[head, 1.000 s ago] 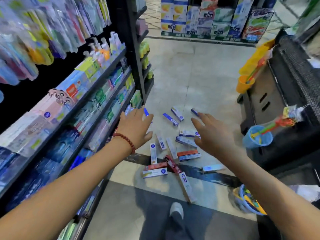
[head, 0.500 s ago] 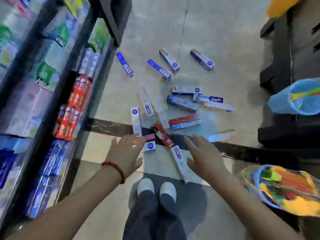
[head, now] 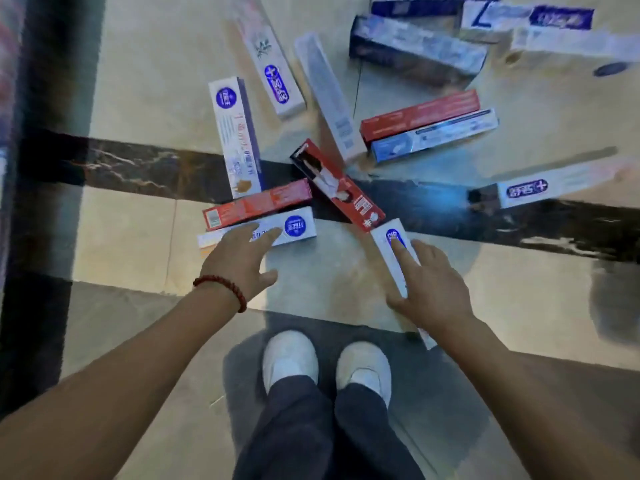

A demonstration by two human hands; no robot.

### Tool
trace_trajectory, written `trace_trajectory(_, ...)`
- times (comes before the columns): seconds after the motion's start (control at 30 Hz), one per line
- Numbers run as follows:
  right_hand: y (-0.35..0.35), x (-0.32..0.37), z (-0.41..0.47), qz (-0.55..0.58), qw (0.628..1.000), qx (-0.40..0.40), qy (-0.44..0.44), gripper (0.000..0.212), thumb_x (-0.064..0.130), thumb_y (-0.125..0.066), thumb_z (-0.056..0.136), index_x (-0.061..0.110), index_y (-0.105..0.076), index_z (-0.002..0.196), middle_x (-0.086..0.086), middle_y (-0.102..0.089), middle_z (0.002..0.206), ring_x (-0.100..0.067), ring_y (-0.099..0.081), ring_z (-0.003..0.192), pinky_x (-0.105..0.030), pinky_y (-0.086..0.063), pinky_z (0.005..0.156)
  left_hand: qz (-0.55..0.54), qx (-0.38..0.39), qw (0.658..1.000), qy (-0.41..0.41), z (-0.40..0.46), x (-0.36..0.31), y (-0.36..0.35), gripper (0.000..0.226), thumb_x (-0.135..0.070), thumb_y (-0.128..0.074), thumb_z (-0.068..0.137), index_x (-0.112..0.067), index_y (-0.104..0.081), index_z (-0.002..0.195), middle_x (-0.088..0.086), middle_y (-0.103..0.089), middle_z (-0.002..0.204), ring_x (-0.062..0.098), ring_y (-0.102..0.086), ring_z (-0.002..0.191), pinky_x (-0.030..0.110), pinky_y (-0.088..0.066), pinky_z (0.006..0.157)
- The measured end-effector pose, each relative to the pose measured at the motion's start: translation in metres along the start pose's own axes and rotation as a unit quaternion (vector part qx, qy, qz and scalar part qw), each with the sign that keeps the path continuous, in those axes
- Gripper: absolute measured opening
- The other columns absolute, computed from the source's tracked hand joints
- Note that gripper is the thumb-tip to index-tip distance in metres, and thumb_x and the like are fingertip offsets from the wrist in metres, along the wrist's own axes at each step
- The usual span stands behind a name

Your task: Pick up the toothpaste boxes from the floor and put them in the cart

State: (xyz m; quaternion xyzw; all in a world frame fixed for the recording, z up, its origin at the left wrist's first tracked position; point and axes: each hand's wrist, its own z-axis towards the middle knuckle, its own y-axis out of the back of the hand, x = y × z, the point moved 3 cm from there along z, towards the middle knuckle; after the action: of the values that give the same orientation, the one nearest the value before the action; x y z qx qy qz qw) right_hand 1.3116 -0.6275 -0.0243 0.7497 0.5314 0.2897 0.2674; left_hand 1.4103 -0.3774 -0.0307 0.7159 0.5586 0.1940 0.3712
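Several toothpaste boxes lie scattered on the tiled floor. My left hand [head: 240,261], with a red bead bracelet, reaches down with spread fingers, its fingertips on a white box with a blue logo [head: 294,228] that lies beside a red box [head: 263,204]. My right hand [head: 429,289] lies with straight fingers over another white box [head: 391,237], the index finger on its blue logo. A red box with a figure printed on it [head: 337,185] lies between the two. The cart is out of view.
My white shoes [head: 291,358] stand just behind the boxes. A dark shelf base [head: 52,133] runs down the left edge. A dark marble strip [head: 138,168] crosses the floor. More boxes [head: 415,43] lie farther ahead at the upper right.
The view has dropped much closer to the floor. Both hands have gone down and forward onto the two nearest white boxes; the shelves and the baskets have left the frame.
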Motion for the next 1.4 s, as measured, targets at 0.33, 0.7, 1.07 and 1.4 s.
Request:
trace_trajectory(0.33,-0.097,-0.003,0.062,-0.020,0.994,-0.091,-0.063,0.099,0.002,-0.054,0.087,0.047,0.014,0.143,-0.022,-0.004,0.154,-0.040,-0.034,0.118,-0.046,-0.046,0.078,0.094,-0.137,0.985,-0.051,0.070,0.022,-0.074,0.092,0.003,-0.076,0.065,-0.036,-0.039,0.140,0.021,-0.053,0.118,0.040,-0.049,0.089,0.044,-0.047,0.073)
trace_trajectory(0.7,-0.039,-0.001,0.017,0.063,0.997,-0.027,-0.037,0.085,0.021,-0.051,0.091,0.044,0.010,0.146,-0.009,-0.028,0.124,-0.028,-0.040,0.107,-0.032,-0.041,0.068,-0.060,-0.011,0.998,0.019,0.029,0.007,-0.048,0.087,-0.025,-0.069,0.080,-0.038,-0.015,0.147,0.015,-0.048,0.111,0.035,-0.047,0.100,0.038,-0.039,0.087)
trace_trajectory(1.07,0.164,0.061,-0.082,0.216,0.971,-0.075,0.064,0.093,0.038,-0.060,0.083,0.054,0.017,0.133,0.002,-0.034,0.108,-0.017,-0.049,0.091,-0.029,-0.044,0.064,-0.443,-0.065,0.894,0.009,-0.088,-0.040,0.136,0.086,-0.014,-0.080,0.071,-0.053,-0.030,0.130,-0.015,-0.054,0.108,-0.009,-0.057,0.073,0.006,-0.043,0.063)
trace_trajectory(1.4,0.359,0.140,-0.186,0.362,0.903,-0.169,0.155,0.090,0.033,-0.071,0.081,0.055,-0.006,0.140,0.003,-0.044,0.123,0.006,-0.041,0.097,-0.004,-0.038,0.072,-0.567,-0.192,0.801,-0.034,-0.210,-0.024,0.358,0.081,0.005,-0.075,0.071,-0.038,-0.038,0.129,-0.009,-0.061,0.088,-0.006,-0.062,0.068,0.007,-0.046,0.059)
